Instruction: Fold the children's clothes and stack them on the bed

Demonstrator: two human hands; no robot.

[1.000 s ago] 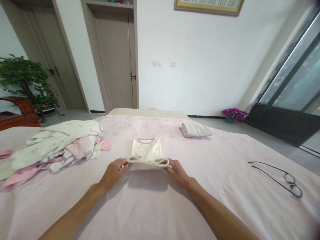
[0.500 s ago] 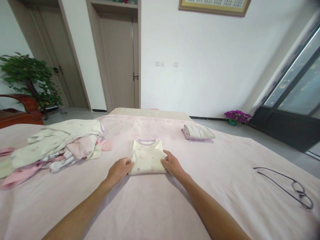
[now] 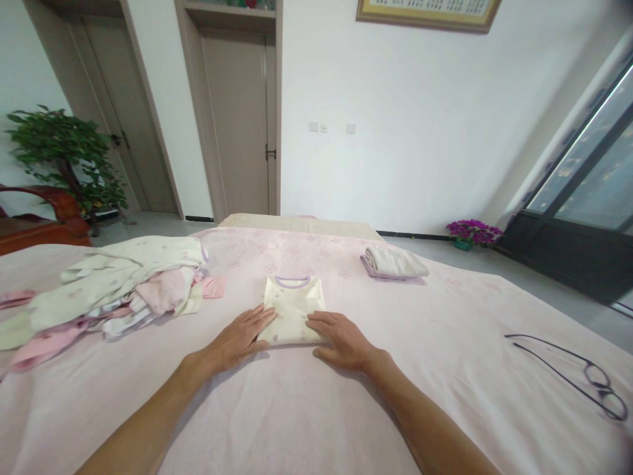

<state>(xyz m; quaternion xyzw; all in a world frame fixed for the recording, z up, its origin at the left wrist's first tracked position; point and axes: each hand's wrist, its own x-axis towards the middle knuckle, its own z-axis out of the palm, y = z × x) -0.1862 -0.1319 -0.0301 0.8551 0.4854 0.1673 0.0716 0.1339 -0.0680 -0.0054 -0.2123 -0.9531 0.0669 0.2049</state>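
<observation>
A cream shirt (image 3: 293, 315) with a purple neckline and small printed shapes lies folded into a compact rectangle in front of me, collar pointing away. My left hand (image 3: 247, 335) rests flat on its left side, fingers stretched out and thumb near the lower edge. On the right side lies my right hand (image 3: 341, 338), also open, fingertips on the cloth and thumb by the bottom edge. Neither hand grips the fabric. Both hands cover parts of the shirt's sides.
A loose heap of clothes (image 3: 123, 284) lies to the left on the pink bedsheet (image 3: 291, 415). A small folded stack (image 3: 395, 262) sits to the back right. Eyeglasses (image 3: 598, 382) lie at the far right. Beyond the bed are a potted plant (image 3: 59, 152) and purple flowers (image 3: 473, 232).
Both hands have let go of the shirt's side edges, opened, and moved inward to lie flat on its top. The shirt keeps its folded shape and place.
</observation>
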